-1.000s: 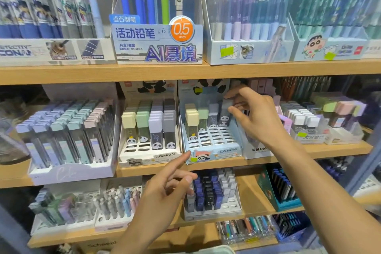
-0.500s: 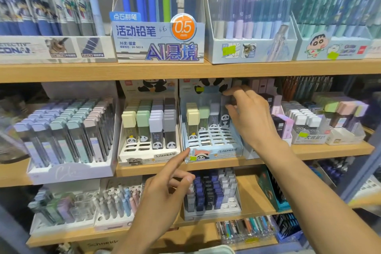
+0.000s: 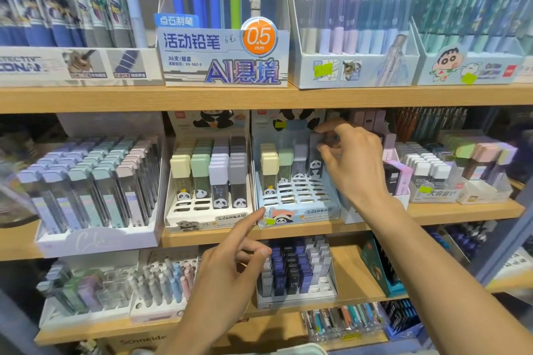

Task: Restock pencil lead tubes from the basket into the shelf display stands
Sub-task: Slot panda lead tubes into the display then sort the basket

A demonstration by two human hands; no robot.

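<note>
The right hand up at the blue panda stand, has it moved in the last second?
Yes. The right hand has slid left and deeper into the blue panda stand.

Light wooden shelf boards (image 3: 288, 96) look smooth and matt; the pale blue panda display stand (image 3: 300, 212) seems glossy printed card; clear plastic lead tubes (image 3: 269, 174) carry matt pastel caps.

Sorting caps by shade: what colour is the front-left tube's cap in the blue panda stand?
Pale yellow cap, head view.

Light wooden shelf boards (image 3: 259, 96) stacked in tiers, stationery shop fixture. Grey-blue metal upright (image 3: 503, 242) at right edge. Even indoor light; deeper shelf recesses in shadow.
</note>
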